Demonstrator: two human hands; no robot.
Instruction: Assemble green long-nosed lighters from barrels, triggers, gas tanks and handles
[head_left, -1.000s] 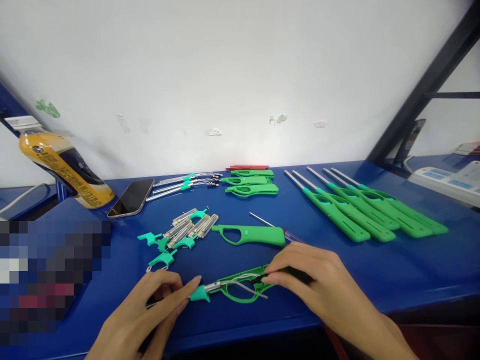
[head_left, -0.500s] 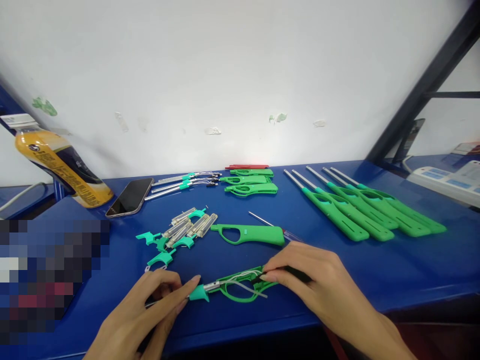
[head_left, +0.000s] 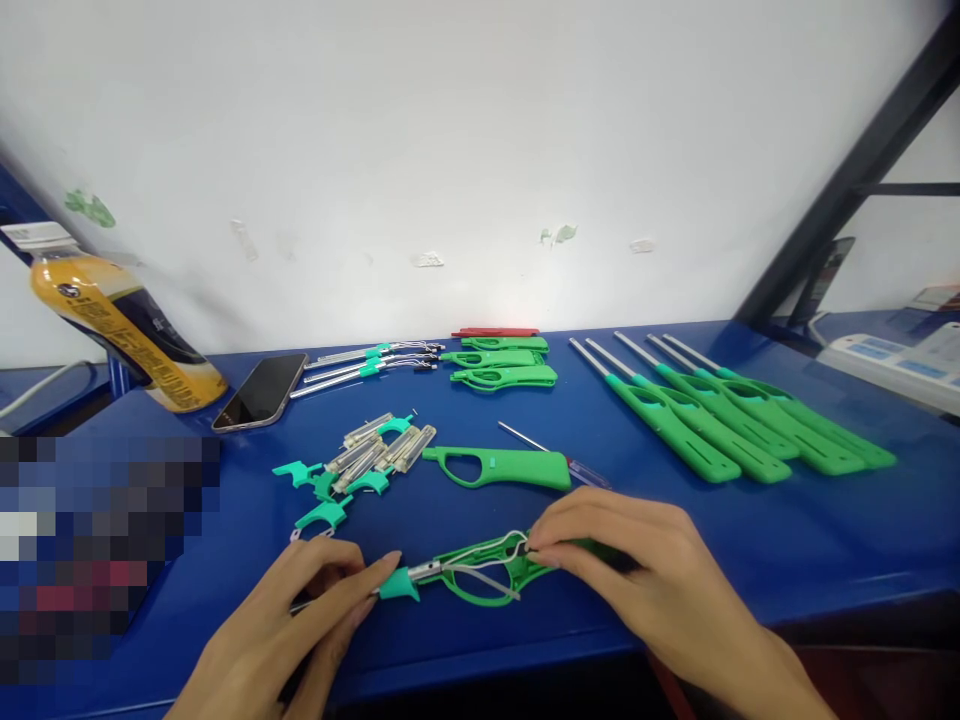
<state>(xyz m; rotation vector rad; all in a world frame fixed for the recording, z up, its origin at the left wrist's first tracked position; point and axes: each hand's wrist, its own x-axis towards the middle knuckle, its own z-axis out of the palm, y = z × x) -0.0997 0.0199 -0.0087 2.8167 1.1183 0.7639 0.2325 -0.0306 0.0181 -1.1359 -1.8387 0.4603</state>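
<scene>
An open green lighter half-shell point(head_left: 487, 572) with a metal tube, teal collar and white wires lies near the front edge of the blue table point(head_left: 787, 530). My left hand point(head_left: 300, 620) pinches the metal tube at the shell's left end, fingers closed on it. My right hand point(head_left: 630, 560) rests on the shell's right part, its fingertips pressed on the white wire loop inside. A second green shell cover point(head_left: 499, 467) lies just behind, untouched.
Several finished green lighters point(head_left: 720, 420) lie at the right. Teal triggers and metal parts point(head_left: 360, 462) are heaped left of centre. Tube assemblies point(head_left: 367, 362), green shells point(head_left: 502, 365), a phone point(head_left: 261, 392), a tilted yellow bottle point(head_left: 120, 330) and a screwdriver point(head_left: 555, 455) lie behind.
The fingers of my right hand have shifted slightly and the white wire now forms a raised loop inside the shell. My left hand has stayed where it was.
</scene>
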